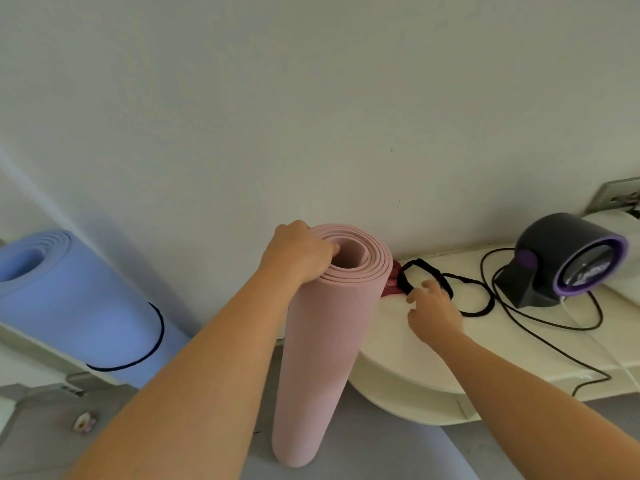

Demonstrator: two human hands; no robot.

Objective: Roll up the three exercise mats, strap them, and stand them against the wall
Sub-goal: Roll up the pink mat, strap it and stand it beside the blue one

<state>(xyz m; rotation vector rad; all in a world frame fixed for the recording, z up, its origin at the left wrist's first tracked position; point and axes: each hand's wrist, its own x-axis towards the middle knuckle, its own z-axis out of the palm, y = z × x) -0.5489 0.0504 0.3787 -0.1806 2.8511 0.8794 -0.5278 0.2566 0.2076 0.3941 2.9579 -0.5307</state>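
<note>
Left hand [298,252] clamped on upright pink mat [322,341] rim; right hand [433,311], fingers spread, touching black strap [415,271] beside mat.

- A plain white wall [311,116] fills the upper two thirds of the frame, evenly lit, with a few small dark specks.
- A grey floor [381,452] runs along the bottom.
- At lower right, a cream ledge [415,368] with a rounded front edge meets the wall.
- On it, at right, sits a dark fan [568,258] with a purple rim, its black cable [540,341] looping across the surface.
</note>
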